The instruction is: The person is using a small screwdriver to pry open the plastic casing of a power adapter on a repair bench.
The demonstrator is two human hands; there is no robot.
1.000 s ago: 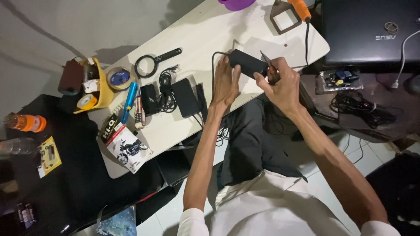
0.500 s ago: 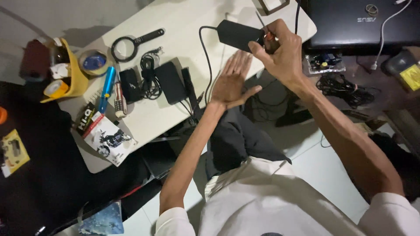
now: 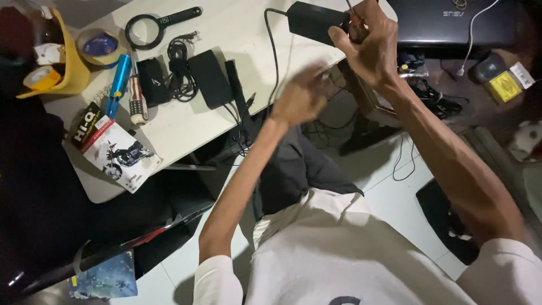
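My right hand is raised over the far edge of the white table, shut on a small screwdriver with a reddish handle. Its thin shaft points up, right beside a black power adapter whose cable runs down across the table. My left hand hovers blurred just off the table's near edge, below the adapter. It holds nothing, and its fingers are loosely apart.
On the table lie a magnifying glass, a tape roll, a yellow tray, a blue pen, a second black adapter with coiled cable, and a printed package. A closed laptop sits at the far right.
My left hand came off the adapter and moved back toward me. The right hand stays by the adapter with the screwdriver. The view has shifted so that everything sits higher in the frame.
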